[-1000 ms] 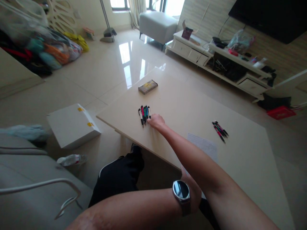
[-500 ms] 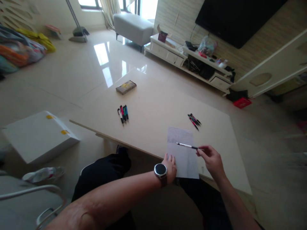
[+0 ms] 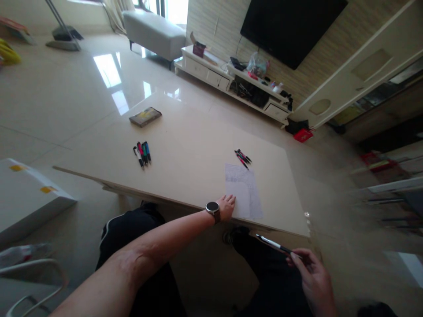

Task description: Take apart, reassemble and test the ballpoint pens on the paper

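Observation:
My left hand (image 3: 227, 208), with a round watch (image 3: 212, 208) on its wrist, lies on the left edge of the papers near the table's front edge, its fingers stretched out. Under it a smaller blank sheet (image 3: 240, 200) overlaps a larger sheet with writing (image 3: 254, 189). My right hand (image 3: 312, 273) pinches a white-and-black pen (image 3: 273, 244) by its dark end. The pen is held off the table, in front of the table edge and above my leg, its tip pointing left. Beyond the papers lies a small bunch of pens (image 3: 243, 158).
On the pale table (image 3: 194, 154) several pens (image 3: 142, 155) lie at the left, with a flat box (image 3: 145, 116) behind them. A white box (image 3: 29, 193) stands at the left. Farther back are a TV cabinet (image 3: 205, 70) and a grey bench (image 3: 155, 33).
My right hand has drawn the pen back from above the paper to below the table edge. My left hand stays on the papers, and the view has swung right.

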`<state>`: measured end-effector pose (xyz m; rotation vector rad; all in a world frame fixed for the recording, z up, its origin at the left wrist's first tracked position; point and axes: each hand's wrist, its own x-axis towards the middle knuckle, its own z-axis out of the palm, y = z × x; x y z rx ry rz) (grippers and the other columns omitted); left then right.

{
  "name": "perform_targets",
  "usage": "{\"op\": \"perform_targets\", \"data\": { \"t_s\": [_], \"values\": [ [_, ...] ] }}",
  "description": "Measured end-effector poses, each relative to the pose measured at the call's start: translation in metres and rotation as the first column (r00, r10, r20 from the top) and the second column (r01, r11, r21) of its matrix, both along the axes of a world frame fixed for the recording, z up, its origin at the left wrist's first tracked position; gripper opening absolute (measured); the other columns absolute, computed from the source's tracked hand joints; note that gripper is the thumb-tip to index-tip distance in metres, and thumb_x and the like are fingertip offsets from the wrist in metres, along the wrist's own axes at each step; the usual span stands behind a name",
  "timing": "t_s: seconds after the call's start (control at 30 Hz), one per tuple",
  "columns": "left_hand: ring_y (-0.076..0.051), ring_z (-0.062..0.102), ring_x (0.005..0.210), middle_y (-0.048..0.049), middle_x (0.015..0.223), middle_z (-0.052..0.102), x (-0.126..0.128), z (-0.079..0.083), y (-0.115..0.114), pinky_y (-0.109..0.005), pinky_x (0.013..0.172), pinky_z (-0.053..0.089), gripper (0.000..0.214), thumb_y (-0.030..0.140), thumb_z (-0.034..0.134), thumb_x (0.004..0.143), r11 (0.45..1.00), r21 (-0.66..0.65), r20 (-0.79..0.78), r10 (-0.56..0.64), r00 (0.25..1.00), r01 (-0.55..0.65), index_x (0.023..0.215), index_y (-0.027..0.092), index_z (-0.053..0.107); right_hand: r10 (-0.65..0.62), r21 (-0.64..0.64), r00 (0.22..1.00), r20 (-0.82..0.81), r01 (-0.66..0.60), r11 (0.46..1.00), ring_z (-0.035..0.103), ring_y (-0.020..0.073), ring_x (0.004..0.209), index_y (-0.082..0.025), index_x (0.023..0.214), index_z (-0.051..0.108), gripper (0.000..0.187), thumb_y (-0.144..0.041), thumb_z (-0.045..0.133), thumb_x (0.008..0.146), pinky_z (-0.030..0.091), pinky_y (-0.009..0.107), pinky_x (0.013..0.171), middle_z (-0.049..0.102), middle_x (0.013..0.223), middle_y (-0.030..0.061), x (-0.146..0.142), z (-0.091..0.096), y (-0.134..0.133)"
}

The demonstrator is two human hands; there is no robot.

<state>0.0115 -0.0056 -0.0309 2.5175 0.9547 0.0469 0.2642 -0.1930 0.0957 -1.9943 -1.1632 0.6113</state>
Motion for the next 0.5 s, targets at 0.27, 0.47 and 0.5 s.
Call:
{"op": "perform_targets", "data": {
  "t_s": [0.27,0.47,0.5],
  "values": [
    [-0.027,0.047,0.138,-0.0202,0.149,0.049,-0.031,0.053,0.03,-0.036,0.109,0.042,0.073,0.031,0.068,0.082,0.989,-0.136,0.299,-0.018,0.954,0.061,0.146,0.01,0.04,0.333,0.054,0.939,-0.091,-0.329,0.943,0.07,0.021,0.073,-0.02,0.085,0.062,0.027,-0.047,0.069,0.083,0.057,0.031,0.069,0.068,0.074,0.0039,-0.077,-0.015,0.115],
    [-0.018,0.065,0.083,-0.0066,0.092,0.071,-0.083,0.074,0.055,-0.028,0.071,0.045,0.023,0.025,0.04,0.1,0.969,-0.112,0.24,0.24,0.941,-0.219,0.094,0.018,0.061,0.491,0.16,0.807,-0.329,-0.465,0.871,0.066,0.0168,0.064,-0.02,0.08,0.057,0.028,-0.045,0.069,0.082,0.055,0.029,0.065,0.065,0.068,0.0006,-0.14,-0.038,0.214],
    [-0.018,0.064,0.082,-0.0062,0.09,0.07,-0.091,0.075,0.058,-0.028,0.071,0.044,0.023,0.024,0.04,0.1,0.965,-0.089,0.224,0.262,0.939,-0.248,0.092,0.019,0.061,0.511,0.15,0.789,-0.34,-0.491,0.858,0.065,0.0159,0.061,-0.02,0.079,0.056,0.029,-0.047,0.065,0.085,0.053,0.028,0.063,0.065,0.067,0.0005,-0.146,-0.042,0.224]
  ]
}}
